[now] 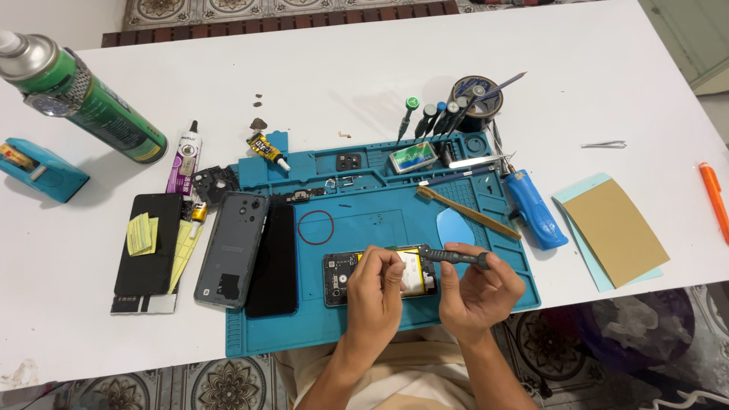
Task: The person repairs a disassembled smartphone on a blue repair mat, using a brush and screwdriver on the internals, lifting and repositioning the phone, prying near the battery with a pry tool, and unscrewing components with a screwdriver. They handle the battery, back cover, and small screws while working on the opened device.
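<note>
White tabletop point(364, 83) carries the blue repair mat point(380, 228), my landmark, and from where I watch the green spray can point(91, 102) lies well off the mat's left end while the grey back cover point(231, 247) straddles its left edge. On the mat's front part sits the opened phone point(342, 277), my left hand point(376, 296) curled over it with fingertips pressing down. Just right of it, my right hand point(478, 292) grips the dark screwdriver point(456, 257), its tip over the phone.
</note>
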